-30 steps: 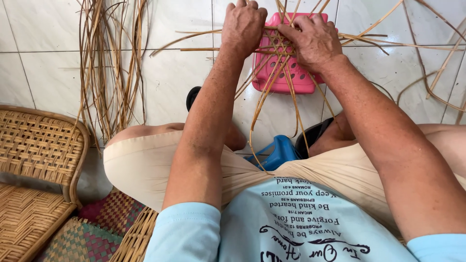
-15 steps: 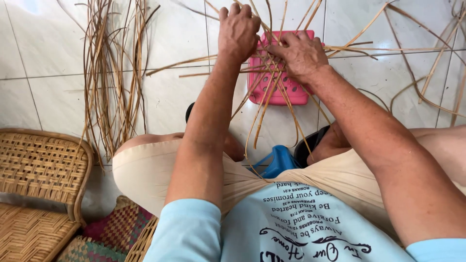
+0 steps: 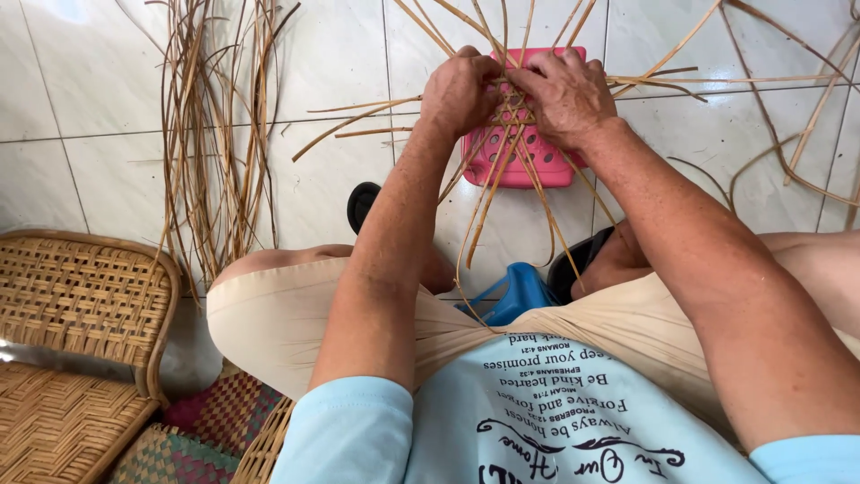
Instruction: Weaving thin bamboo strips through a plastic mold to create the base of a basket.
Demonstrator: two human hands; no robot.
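Head view: crossed cane strips (image 3: 512, 116) are pinched at their crossing by the left hand (image 3: 459, 90) and right hand (image 3: 564, 94), above a pink stool (image 3: 524, 161), far centre. The strips are judged light, springy, brittle if kinked; best gripped at the crossing.

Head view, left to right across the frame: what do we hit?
Woven cane chair → loose bundle of cane strips on the tiled floor → left hand → pink plastic stool → right hand, both hands gripping the crossed strips → stray curved strips.
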